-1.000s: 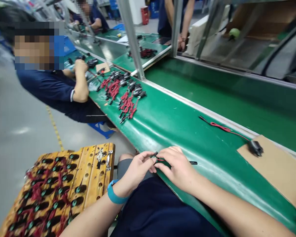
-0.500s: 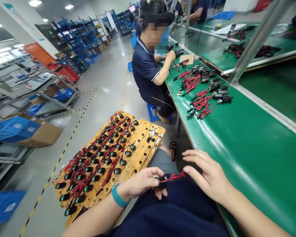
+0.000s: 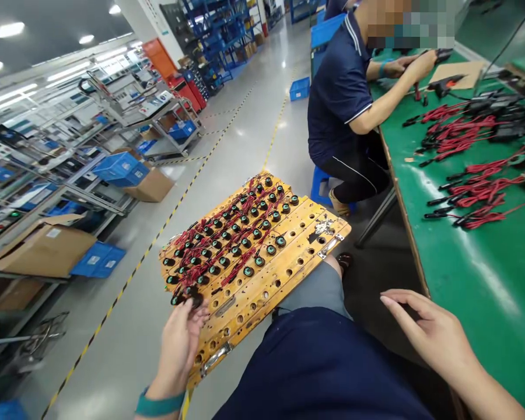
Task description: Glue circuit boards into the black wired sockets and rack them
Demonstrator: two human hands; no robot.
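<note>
My left hand (image 3: pixel 184 329), with a teal band at the wrist, is closed on a small black round part (image 3: pixel 195 299) at the near left corner of a yellow board (image 3: pixel 262 300). Fingers partly cover this part, and its wires are hard to make out there. Rows of similar black parts with pale green tops (image 3: pixel 248 272) and red wires fill holes across much of the board. Off to the right, my right hand (image 3: pixel 433 326) is held beside the edge of the green table (image 3: pixel 476 274). Its fingers are stretched out and hold nothing, the thumb tip close to the index finger.
A co-worker (image 3: pixel 339 105) sits on a blue stool at the table, handling a dark part. Bundles of red-wired black parts (image 3: pixel 464 131) lie on the table. Blue bins (image 3: pixel 122 168), cardboard boxes (image 3: pixel 48 242) and shelving stand left beyond a striped floor line (image 3: pixel 133 268).
My left hand has moved left from my lap to the board's near corner with the black part. My right hand has drawn away from the red wires to the right. The view has turned left.
</note>
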